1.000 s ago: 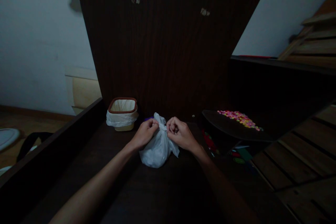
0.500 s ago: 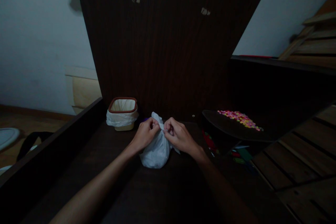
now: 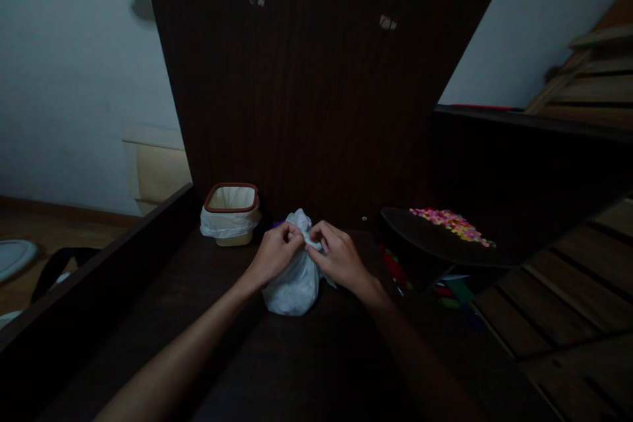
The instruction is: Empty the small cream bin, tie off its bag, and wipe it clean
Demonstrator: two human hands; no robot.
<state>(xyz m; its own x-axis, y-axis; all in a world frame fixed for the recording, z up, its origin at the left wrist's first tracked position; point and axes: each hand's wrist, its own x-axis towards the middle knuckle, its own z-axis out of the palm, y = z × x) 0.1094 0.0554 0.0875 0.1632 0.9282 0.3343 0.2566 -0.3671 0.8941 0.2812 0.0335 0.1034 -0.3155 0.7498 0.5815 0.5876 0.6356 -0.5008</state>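
Note:
A filled white plastic bag (image 3: 293, 291) stands on the dark wooden desk (image 3: 277, 369), bunched at its neck. My left hand (image 3: 275, 252) pinches the gathered neck from the left, fingers closed. From the right, my right hand (image 3: 341, 257) pinches a strip of the same plastic between thumb and fingers. The two hands are close together, and a loose tuft of the bag sticks up behind them. Whether a knot lies between the fingertips is hidden.
A small bin (image 3: 233, 237) with a brown rim and white liner stands back left. Right of the bag, a curved dark shelf (image 3: 420, 237) carries a heap of pink and yellow pieces (image 3: 452, 224); red and green items (image 3: 459, 291) lie beneath it. A raised side board (image 3: 99, 270) edges the left.
The bag's top tuft has shifted slightly right and bunched up. My right fingers have changed their hold on the plastic, while both hands stay in nearly the same place.

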